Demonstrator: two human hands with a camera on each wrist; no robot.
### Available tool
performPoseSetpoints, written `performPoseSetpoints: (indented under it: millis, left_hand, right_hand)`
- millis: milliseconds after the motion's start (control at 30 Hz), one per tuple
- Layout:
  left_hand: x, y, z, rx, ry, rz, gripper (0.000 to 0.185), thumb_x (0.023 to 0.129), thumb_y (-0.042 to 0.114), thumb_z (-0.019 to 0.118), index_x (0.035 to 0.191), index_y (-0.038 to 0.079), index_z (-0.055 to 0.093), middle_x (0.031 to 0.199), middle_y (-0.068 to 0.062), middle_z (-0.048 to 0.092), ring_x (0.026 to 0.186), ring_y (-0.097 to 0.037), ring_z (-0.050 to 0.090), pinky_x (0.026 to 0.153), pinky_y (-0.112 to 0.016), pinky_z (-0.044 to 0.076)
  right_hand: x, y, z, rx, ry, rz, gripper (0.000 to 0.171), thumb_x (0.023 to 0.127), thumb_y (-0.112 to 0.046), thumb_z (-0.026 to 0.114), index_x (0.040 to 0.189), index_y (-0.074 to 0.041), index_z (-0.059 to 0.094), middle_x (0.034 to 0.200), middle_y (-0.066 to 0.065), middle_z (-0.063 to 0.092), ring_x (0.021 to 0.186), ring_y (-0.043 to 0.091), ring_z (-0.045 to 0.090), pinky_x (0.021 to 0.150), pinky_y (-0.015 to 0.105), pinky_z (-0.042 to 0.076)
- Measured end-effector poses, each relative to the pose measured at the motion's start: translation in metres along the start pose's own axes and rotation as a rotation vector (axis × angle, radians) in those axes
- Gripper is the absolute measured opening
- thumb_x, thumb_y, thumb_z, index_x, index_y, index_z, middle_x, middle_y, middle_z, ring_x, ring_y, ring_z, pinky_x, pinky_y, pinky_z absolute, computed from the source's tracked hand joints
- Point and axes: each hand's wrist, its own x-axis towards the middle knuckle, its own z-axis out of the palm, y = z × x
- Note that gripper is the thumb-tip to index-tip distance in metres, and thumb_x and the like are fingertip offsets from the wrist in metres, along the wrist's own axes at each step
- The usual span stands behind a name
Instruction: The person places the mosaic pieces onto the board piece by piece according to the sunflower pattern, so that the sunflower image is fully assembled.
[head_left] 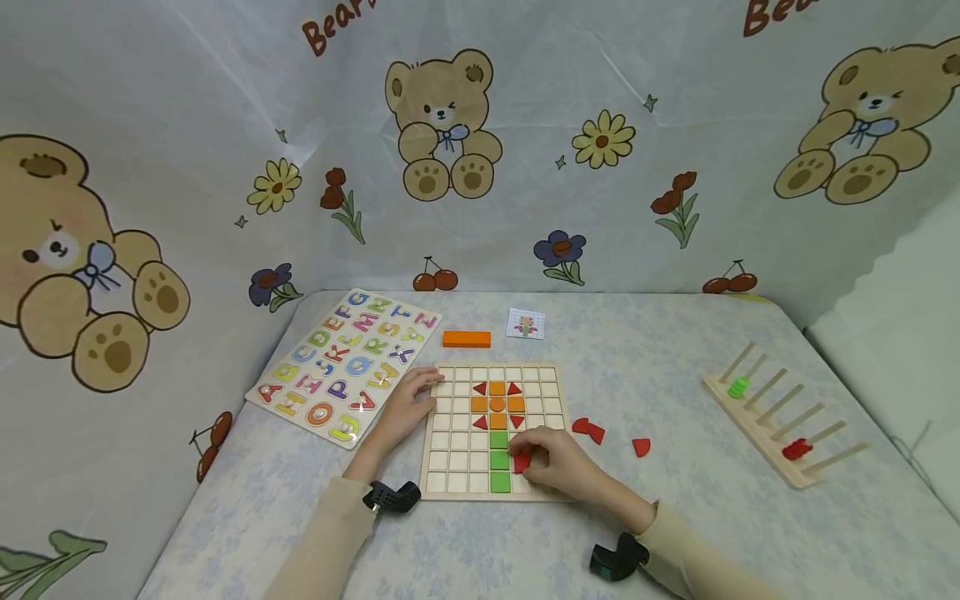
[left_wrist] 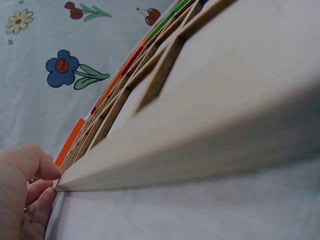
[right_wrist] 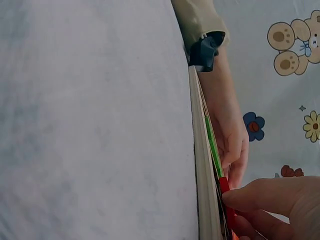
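I note a red piece point(head_left: 522, 461) lying low on the wooden grid board point(head_left: 450, 467), just right of the green column point(head_left: 499, 461).

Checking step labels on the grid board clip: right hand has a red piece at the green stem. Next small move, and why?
Probably press the red piece flat into the cell beside the green stem: the right hand pinches it there, while the left hand steadies the board.

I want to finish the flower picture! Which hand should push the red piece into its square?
Probably the right hand: it already pinches the red piece over the grid board, beside the green stem. The left hand rests on the board's left edge, steadying it.
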Motion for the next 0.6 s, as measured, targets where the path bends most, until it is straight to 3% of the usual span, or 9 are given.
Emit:
performPoseSetpoints:
  millis: [167,600]
  left_hand:
    - [0.0000,-0.0002,0.0000,0.005,0.003,0.008,0.037,0.084,0.003,0.058,0.119,0.011,0.064,0.135,-0.002,0.052,0.130,-0.019,0.047,0.111,-0.038,0.042]
    - [0.0006,0.0008,0.0000,0.013,-0.002,-0.006,0.037,0.083,0.004,0.058,0.119,0.012,0.064,0.137,-0.001,0.051,0.132,-0.019,0.045,0.112,-0.039,0.041]
  right_hand:
    - [0.0004,0.0056,0.0021,0.023,0.035,0.021,0.033,0.076,0.005,0.067,0.105,-0.010,0.069,0.099,0.001,0.070,0.085,0.014,0.059,0.072,0.019,0.051]
    - [0.0003,0.0016,0.0055,0.044,0.084,-0.076,0.028,0.078,0.011,0.061,0.096,-0.008,0.071,0.096,0.006,0.070,0.085,0.022,0.060,0.073,0.023,0.052]
